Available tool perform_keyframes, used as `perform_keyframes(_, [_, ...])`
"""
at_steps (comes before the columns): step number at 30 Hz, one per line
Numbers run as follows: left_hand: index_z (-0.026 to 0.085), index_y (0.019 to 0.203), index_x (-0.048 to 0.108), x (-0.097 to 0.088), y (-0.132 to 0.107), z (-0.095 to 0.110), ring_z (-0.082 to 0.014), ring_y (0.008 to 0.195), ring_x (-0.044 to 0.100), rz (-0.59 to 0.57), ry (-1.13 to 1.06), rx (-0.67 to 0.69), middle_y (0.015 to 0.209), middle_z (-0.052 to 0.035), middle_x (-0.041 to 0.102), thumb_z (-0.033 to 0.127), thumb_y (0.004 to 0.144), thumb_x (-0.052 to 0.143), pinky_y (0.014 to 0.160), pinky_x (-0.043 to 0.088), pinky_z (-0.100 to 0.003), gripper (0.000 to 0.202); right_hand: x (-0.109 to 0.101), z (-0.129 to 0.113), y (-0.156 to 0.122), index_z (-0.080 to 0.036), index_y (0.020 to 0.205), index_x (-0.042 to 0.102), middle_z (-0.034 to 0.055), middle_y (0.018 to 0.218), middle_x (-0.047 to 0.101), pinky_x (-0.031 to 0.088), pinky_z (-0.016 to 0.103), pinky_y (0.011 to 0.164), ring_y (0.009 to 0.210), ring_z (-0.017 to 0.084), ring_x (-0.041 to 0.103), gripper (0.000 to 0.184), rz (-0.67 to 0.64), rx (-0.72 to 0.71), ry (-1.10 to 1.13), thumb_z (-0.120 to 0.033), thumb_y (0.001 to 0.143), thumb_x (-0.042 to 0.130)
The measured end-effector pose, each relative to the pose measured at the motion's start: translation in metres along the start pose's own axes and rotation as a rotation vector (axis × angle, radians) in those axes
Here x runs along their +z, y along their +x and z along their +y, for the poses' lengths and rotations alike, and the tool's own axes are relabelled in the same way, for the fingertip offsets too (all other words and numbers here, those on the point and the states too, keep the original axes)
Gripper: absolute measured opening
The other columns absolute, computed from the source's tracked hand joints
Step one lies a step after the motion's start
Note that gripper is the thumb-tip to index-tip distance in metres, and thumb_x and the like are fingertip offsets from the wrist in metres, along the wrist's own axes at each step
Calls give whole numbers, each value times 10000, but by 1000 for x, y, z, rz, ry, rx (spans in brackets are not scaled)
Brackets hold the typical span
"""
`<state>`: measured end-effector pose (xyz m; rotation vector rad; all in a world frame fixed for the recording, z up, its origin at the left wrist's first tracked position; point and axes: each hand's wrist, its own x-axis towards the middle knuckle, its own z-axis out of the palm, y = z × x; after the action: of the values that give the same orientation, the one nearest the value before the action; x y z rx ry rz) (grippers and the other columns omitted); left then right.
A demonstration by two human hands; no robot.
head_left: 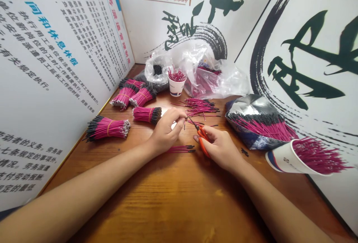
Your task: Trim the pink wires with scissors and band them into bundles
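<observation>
My right hand point(219, 146) is closed around the orange handles of a pair of pliers point(201, 135), whose slim dark jaws point up and left. They reach the fingertips of my left hand point(169, 127), which pinches a thin wire; most of this wire is hidden by the fingers. Just beyond both hands lies a loose heap of magenta wires point(200, 106) with black ends. Below my left wrist a few more magenta wires point(180, 148) lie side by side on the wooden table point(167, 198). Part of a white piece shows under my left hand.
Banded wire bundles point(109, 128) lie to the left. A paper cup of wires point(176, 86) stands at the back beside clear plastic bags point(218, 82). On the right are an open bag of wires point(254, 125) and a tilted paper cup point(282, 157). Printed panels enclose the table.
</observation>
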<state>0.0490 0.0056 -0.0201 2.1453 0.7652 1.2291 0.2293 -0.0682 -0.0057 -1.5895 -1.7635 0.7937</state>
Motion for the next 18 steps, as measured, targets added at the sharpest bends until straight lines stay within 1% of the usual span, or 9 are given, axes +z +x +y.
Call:
perform_keyframes(3, [179,882,556,0,0,1,-157,817,522,0,-8,-3,822,-20,562,199,956,434,779,420,-293,144,0,1,0,-201,653,411,-51,594,403,277,241,536,571,108,362,318,-7,-2,21,-355,881,572])
perform_keyframes(9, [172,872,551,0,0,2,-156,817,526,-9,-11,-18,835,-26,578,197,953,429,779,421,-290,149,0,4,-1,-203,661,424,-52,599,404,275,240,534,570,110,361,301,-29,-8,67,-347,890,556])
perform_keyframes(15, [177,851,524,0,-1,3,-133,700,499,-50,-66,-106,742,3,530,196,943,407,689,420,-266,150,0,2,-1,-204,662,420,-46,593,415,274,240,525,568,114,366,304,-1,12,33,-358,884,560])
perform_keyframes(18, [187,854,498,1,-1,2,-137,705,486,-42,-79,-105,741,2,517,199,943,378,677,419,-265,150,1,3,0,-206,646,397,-45,584,414,275,239,521,561,112,368,328,-4,-2,20,-361,881,564])
